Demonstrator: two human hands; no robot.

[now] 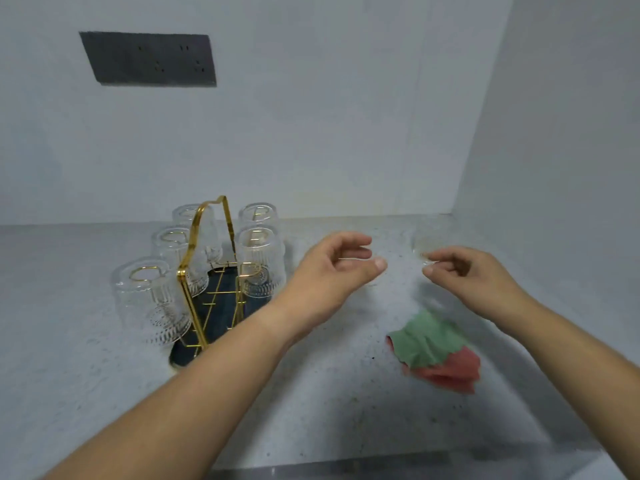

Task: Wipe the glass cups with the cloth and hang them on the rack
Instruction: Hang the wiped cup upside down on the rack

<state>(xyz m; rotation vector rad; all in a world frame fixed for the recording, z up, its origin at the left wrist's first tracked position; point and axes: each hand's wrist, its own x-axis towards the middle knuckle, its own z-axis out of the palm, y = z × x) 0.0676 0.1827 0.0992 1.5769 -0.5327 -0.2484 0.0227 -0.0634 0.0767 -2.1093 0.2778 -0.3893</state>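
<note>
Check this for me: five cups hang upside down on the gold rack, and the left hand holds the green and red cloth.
Wrong on the cloth. In the head view the green and red cloth lies on the counter; the left hand holds nothing. Five cups do hang upside down on the gold rack.

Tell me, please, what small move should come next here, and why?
Probably close the right hand around the loose glass cup at its fingertips and lift it towards the cloth. Five cups already hang on the rack, this one stands on the counter, and the cloth lies unheld.
</note>
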